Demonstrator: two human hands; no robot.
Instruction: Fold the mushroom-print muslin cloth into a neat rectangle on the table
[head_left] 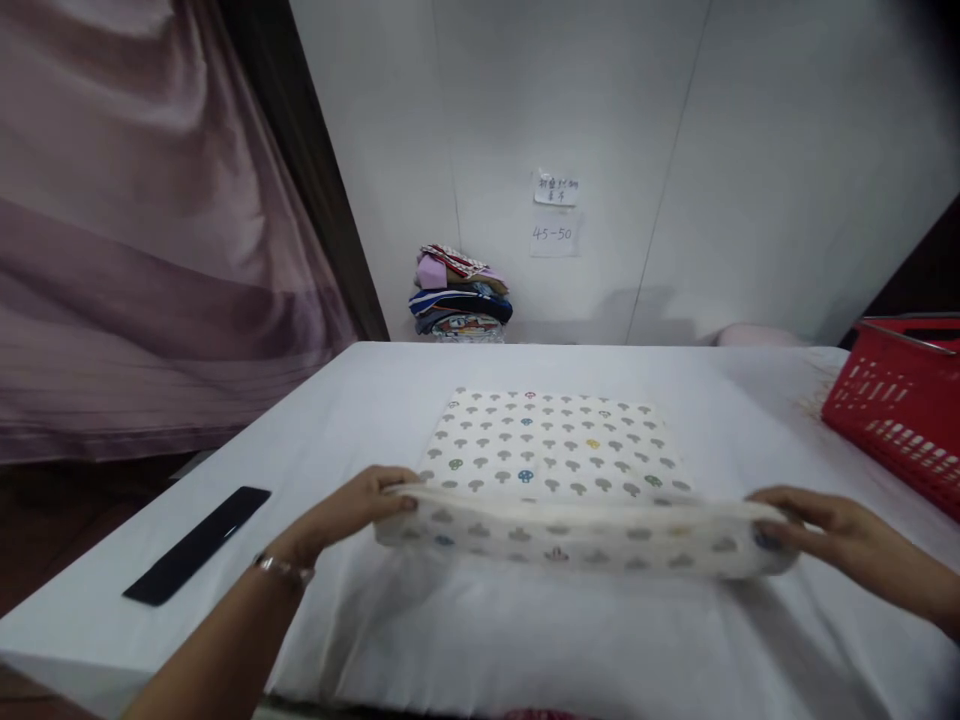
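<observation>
A white cloth with a small mushroom print lies folded on the white table. Its near edge is lifted off the table. My left hand pinches the left corner of that lifted edge, fingers closed on the fabric. My right hand grips the right corner the same way. A bracelet shows on my left wrist.
A flat black strip lies near the table's left edge. A red plastic basket sits at the right. A stack of folded clothes rests against the back wall, below two paper notes. A mauve curtain hangs at left.
</observation>
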